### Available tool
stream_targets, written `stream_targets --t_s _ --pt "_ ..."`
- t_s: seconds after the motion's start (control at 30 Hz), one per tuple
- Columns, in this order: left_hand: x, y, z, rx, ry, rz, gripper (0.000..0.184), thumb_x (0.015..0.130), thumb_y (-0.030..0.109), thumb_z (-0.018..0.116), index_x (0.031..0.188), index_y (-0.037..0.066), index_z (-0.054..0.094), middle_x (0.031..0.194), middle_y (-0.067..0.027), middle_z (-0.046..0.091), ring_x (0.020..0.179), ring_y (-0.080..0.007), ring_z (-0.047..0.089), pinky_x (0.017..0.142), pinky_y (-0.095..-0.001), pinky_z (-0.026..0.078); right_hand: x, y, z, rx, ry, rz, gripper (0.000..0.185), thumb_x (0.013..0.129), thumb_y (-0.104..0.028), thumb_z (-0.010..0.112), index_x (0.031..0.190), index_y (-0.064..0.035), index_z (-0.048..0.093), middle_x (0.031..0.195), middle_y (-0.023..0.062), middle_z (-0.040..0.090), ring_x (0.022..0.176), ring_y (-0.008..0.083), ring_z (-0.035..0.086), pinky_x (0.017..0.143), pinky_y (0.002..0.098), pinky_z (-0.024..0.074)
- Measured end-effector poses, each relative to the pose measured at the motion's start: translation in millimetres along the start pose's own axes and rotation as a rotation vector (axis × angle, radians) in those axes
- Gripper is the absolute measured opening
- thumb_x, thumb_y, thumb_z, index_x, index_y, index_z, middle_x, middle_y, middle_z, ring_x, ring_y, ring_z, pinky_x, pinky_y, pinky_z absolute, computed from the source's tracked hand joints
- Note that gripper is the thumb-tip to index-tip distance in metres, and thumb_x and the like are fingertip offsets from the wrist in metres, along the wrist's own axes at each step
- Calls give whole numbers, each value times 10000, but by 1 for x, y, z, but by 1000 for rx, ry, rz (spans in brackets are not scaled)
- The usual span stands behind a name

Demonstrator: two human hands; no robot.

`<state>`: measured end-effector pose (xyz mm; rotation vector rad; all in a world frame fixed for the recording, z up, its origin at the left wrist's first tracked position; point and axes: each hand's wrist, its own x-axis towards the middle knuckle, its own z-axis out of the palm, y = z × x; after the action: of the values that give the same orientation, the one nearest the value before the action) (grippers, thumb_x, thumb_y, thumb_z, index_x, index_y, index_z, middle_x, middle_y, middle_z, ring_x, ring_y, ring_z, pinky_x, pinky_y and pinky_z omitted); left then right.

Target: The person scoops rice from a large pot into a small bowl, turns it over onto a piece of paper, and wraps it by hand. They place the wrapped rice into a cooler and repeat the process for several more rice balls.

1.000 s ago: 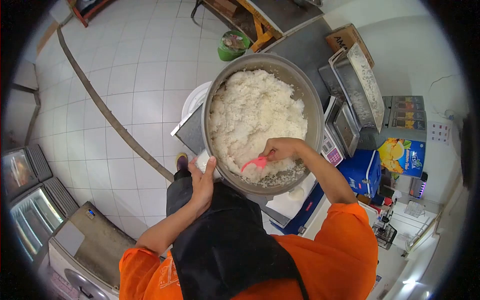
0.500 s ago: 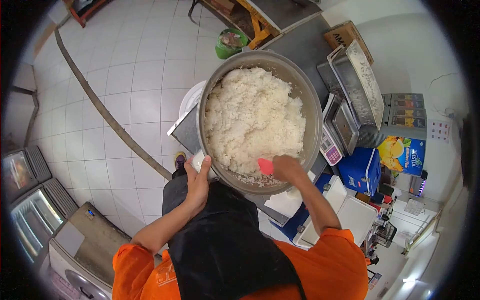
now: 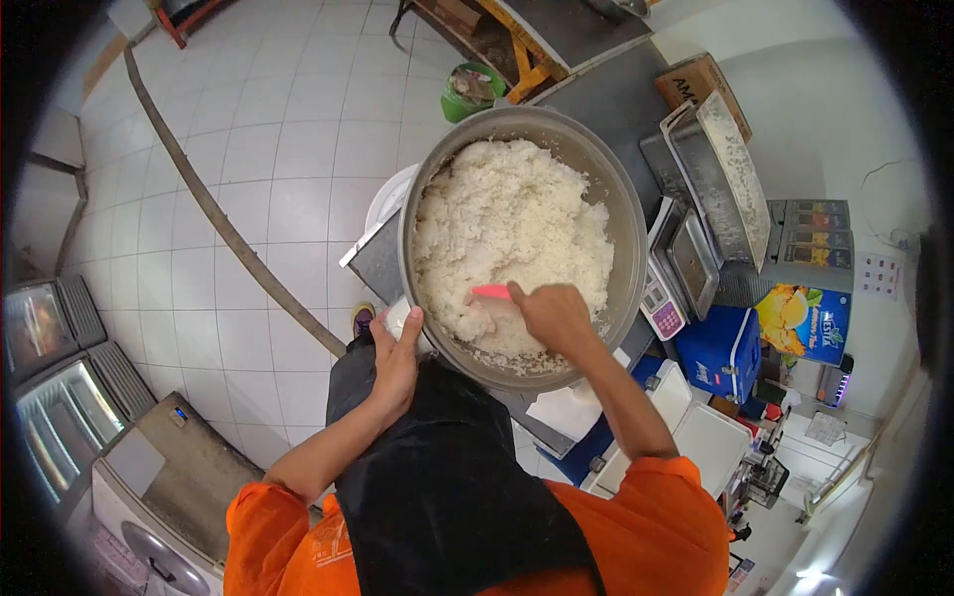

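A large round metal pot (image 3: 628,233) holds a heap of white rice (image 3: 512,228). My right hand (image 3: 553,316) is closed around a pink scoop (image 3: 491,291), whose end touches the rice in the lower middle of the pot. Beside the pot's lower left rim, my left hand (image 3: 397,360) grips a small white item (image 3: 399,316), partly hidden by the fingers; its exact shape is hard to make out.
A scale (image 3: 660,298) and metal trays (image 3: 730,179) stand right of the pot. Behind them are a cardboard box (image 3: 704,87) and a blue cooler (image 3: 717,350). White sheets (image 3: 566,412) lie below the pot. A green bin (image 3: 471,91) is on the floor.
The pink scoop and my right hand have moved from the pot's lower edge up and left over the rice. My left hand keeps its hold on the white item beside the rim.
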<state>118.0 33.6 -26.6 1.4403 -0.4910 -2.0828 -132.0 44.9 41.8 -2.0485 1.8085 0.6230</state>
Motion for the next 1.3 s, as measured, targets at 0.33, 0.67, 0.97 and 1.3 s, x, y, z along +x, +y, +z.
stream_targets --t_s 0.33,0.67,0.97,1.3 --pt "-6 6 6 -46 15 38 694 969 376 619 1451 50 242 1349 -154 432 1217 -250 473 1014 -383 426 54 18 -4 -92 11 -273 328 948 -183 476 1236 -110 615 721 120 670 668 313 674 564 447 509" --pt "-1 -7 9 16 110 155 697 958 380 635 1425 5 278 1299 -164 466 1182 -225 480 1002 -346 411 22 25 52 273 -218 -334 264 941 -212 492 1048 -55 675 699 203 643 699 387 661 658 458 527" --pt "-5 5 2 132 86 182 657 993 407 564 1428 10 274 1286 -166 476 1180 -237 482 1005 -351 408 76 77 87 933 -788 -448 177 878 -38 592 975 44 714 666 33 592 654 64 496 597 267 438" --pt "-21 39 82 -306 -192 87 460 1037 458 402 1383 159 362 1303 -92 491 1175 -240 530 974 -483 452 -7 86 -34 1041 -51 -15 258 971 -208 596 936 18 715 625 15 538 553 109 472 518 310 394"
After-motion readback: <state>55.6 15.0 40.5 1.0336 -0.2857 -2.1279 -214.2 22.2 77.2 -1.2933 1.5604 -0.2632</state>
